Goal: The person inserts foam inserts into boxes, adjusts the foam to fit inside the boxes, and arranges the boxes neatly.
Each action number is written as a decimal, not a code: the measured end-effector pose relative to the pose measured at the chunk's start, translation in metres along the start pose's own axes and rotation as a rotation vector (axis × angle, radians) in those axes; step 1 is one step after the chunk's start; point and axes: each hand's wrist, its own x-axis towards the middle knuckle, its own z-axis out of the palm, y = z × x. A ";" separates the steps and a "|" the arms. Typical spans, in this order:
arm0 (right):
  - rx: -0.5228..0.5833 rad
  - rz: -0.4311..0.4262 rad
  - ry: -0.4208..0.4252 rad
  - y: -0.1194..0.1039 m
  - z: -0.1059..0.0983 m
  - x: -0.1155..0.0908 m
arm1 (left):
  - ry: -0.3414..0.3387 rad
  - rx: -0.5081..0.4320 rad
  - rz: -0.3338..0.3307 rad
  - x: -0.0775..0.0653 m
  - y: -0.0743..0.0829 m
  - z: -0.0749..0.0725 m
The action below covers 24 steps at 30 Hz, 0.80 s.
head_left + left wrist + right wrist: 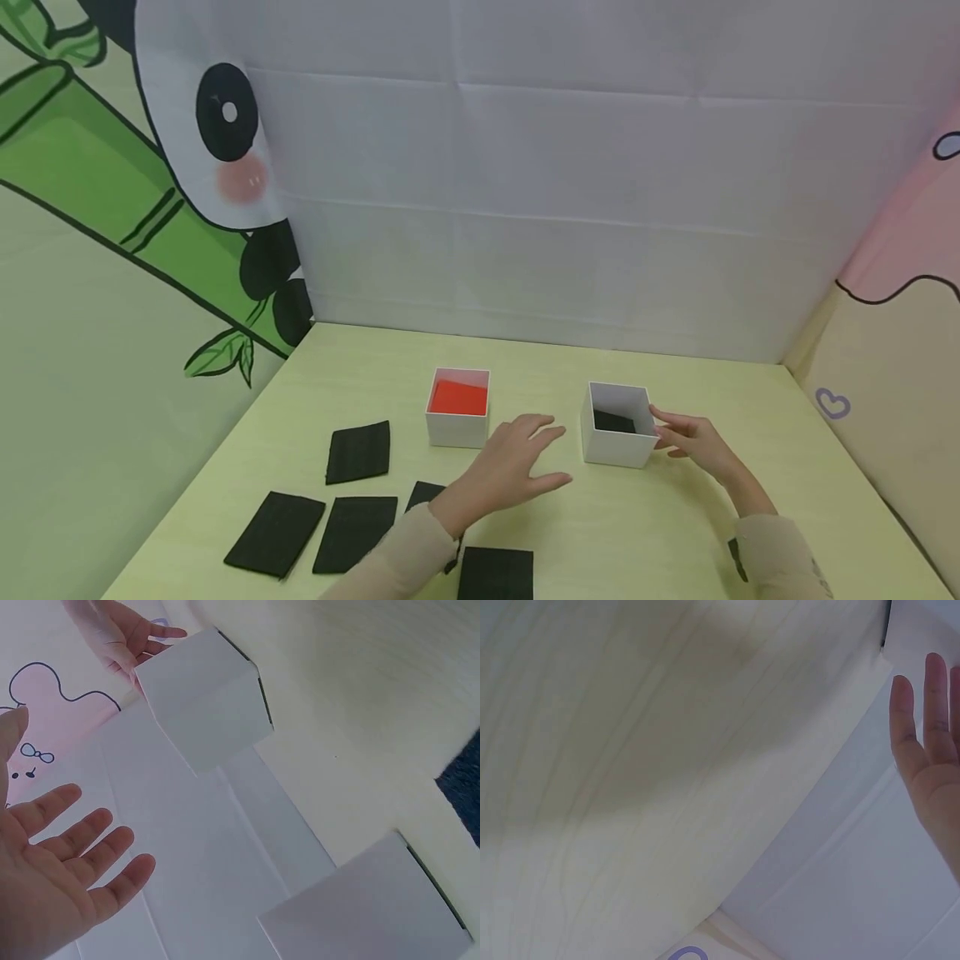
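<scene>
My right hand is at the right side of a white open-topped box, its fingertips touching the wall near the rim. A black piece lies inside that box. With fingers spread, my left hand hovers between this box and a second white box, holding nothing. Inside the second box is a red piece. The left wrist view shows the left palm bare and the right hand against the box. Straight fingers show in the right wrist view.
Several flat black squares lie on the pale wooden table, among them a back one, a left one and a front one. My left forearm partly covers another square. A white sheet hangs behind the table.
</scene>
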 end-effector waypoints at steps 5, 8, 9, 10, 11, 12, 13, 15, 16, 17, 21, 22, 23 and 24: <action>0.008 0.011 -0.002 0.000 0.000 -0.001 | -0.030 -0.005 0.042 -0.014 -0.006 -0.001; 0.015 0.019 -0.003 0.000 0.001 0.000 | -0.065 -0.017 0.056 -0.022 -0.010 -0.002; 0.019 0.021 -0.002 0.000 0.001 0.000 | -0.082 -0.021 0.056 -0.025 -0.011 -0.002; 0.022 0.024 -0.002 -0.001 0.001 0.000 | -0.100 -0.026 0.056 -0.028 -0.012 -0.002; 0.024 0.025 -0.001 -0.001 0.001 0.000 | -0.120 -0.031 0.053 -0.030 -0.014 -0.002; 0.027 0.026 -0.001 -0.001 0.001 0.000 | -0.135 -0.036 0.054 -0.033 -0.015 -0.001; 0.030 0.027 -0.001 -0.001 0.001 -0.001 | -0.149 -0.036 0.059 -0.036 -0.017 0.000; 0.031 0.029 -0.001 -0.002 0.001 -0.001 | -0.172 -0.034 0.070 -0.042 -0.020 0.002; 0.031 0.029 -0.001 -0.002 0.001 -0.001 | -0.183 -0.037 0.074 -0.045 -0.021 0.003; 0.029 0.028 -0.004 -0.002 0.001 -0.001 | -0.191 -0.036 0.080 -0.047 -0.022 0.004; 0.028 0.029 -0.006 -0.002 -0.001 -0.001 | -0.219 -0.027 0.096 -0.055 -0.025 0.005; 0.028 0.030 -0.005 -0.002 -0.001 -0.001 | -0.230 -0.025 0.097 -0.057 -0.024 0.005; 0.030 0.031 -0.006 -0.002 -0.001 -0.001 | -0.237 -0.019 0.101 -0.058 -0.024 0.005; 0.033 0.034 -0.006 -0.002 -0.001 -0.001 | -0.248 -0.016 0.103 -0.060 -0.024 0.004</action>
